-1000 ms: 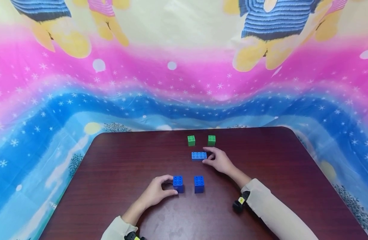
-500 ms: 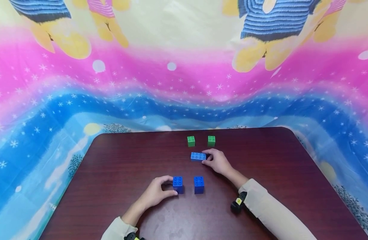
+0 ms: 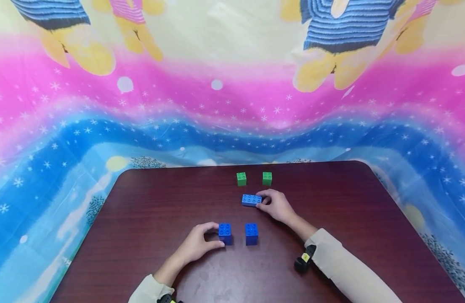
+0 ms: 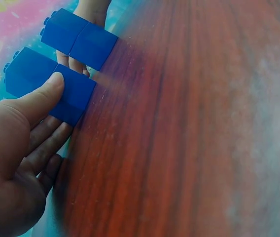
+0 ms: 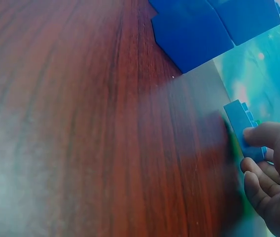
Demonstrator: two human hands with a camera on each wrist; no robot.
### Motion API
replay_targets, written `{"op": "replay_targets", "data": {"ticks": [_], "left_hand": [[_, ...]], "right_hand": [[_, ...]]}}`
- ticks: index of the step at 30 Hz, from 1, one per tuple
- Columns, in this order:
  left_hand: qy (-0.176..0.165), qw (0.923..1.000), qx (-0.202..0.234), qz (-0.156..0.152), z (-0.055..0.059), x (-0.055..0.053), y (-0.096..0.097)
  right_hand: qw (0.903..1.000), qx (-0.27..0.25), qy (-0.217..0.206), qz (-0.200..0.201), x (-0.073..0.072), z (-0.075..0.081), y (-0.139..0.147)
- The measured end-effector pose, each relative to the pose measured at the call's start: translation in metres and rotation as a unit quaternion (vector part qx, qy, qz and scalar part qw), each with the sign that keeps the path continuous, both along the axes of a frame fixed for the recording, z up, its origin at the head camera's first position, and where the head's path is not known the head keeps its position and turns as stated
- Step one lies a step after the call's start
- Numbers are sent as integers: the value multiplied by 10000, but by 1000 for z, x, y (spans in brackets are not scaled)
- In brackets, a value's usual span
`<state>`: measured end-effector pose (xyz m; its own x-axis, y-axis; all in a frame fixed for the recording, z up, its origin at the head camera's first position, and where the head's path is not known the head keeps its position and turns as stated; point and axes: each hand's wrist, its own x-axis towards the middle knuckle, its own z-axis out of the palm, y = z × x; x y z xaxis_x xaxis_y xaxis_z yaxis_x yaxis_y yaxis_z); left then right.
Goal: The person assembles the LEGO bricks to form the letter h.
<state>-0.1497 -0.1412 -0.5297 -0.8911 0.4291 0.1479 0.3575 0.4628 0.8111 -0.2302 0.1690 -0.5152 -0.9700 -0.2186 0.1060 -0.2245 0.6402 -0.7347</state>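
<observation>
Two dark blue stacks, each of two toy building bricks, stand upright side by side on the table. My left hand [image 3: 196, 243] pinches the left stack [image 3: 225, 234]; in the left wrist view its thumb [image 4: 54, 83] presses the near face across the seam. The right stack [image 3: 251, 234] stands a short gap away, untouched. Farther back, my right hand [image 3: 276, 205] pinches the right end of a longer lighter blue brick [image 3: 251, 200], studs up. The right wrist view shows that brick [image 5: 242, 126] between thumb and fingers. Whether it touches the table, I cannot tell.
Two small green bricks, a left one [image 3: 241, 179] and a right one [image 3: 267, 179], stand apart near the far edge of the dark wooden table [image 3: 160, 202]. A printed cloth [image 3: 224, 113] hangs behind the table and along its sides.
My right hand has closed on the lighter blue brick's end and drawn it slightly nearer, turning it a little. The left hand and the dark blue stacks have stayed put.
</observation>
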Motion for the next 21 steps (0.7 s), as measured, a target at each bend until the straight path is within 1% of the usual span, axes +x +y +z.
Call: {"op": "replay_targets", "data": {"ticks": [6,13,21], "left_hand": [[123,9999,-27,-25,0,0,0],[67,10000,-20,-31,0,-1,-1],[124,9999,-44,-27,0,-1,0]], "right_hand": [[9998,-51,146,83,6,5,5],[9992,-127,338,199,16,18,8],[9988,-156,363,294,31,32,11]]}}
